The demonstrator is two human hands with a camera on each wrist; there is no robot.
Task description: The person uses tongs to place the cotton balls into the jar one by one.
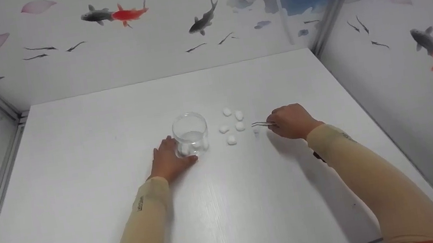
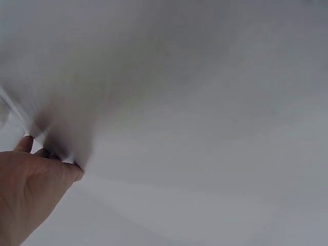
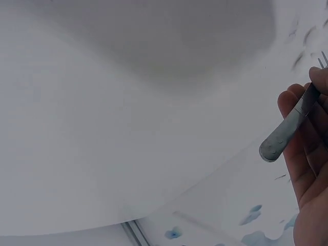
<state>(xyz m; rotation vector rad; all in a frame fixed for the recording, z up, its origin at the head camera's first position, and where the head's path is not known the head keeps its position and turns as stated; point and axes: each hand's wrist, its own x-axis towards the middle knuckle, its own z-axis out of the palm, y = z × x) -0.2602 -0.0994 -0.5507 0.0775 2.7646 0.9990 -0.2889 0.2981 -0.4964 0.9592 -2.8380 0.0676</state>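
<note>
A white rectangular table (image 1: 72, 134) fills the middle and bottom of the head view, and white panel walls (image 1: 165, 62) printed with red and grey fish rise behind it and at both sides. Two pale yellow fabric sleeves enter from below, the left one (image 1: 141, 235) left of centre and the right one (image 1: 362, 177) at lower right. The right hand (image 1: 293, 120), right of centre, is closed round slim silver metal tweezers; the left hand (image 1: 170, 161), near the centre, grips the lower left side of a clear round glass or plastic jar, fingers along its left, thumb across its front. That jar (image 1: 190, 134) stands upright at the centre of the frame, with white lumps visible low inside. The tweezers (image 1: 263, 124) point left, their two tips slightly parted. Between them and the jar, five small white fluffy balls (image 1: 240, 126) lie on the table in a loose cluster, the nearest ones just beside the tips but apart from them.
</note>
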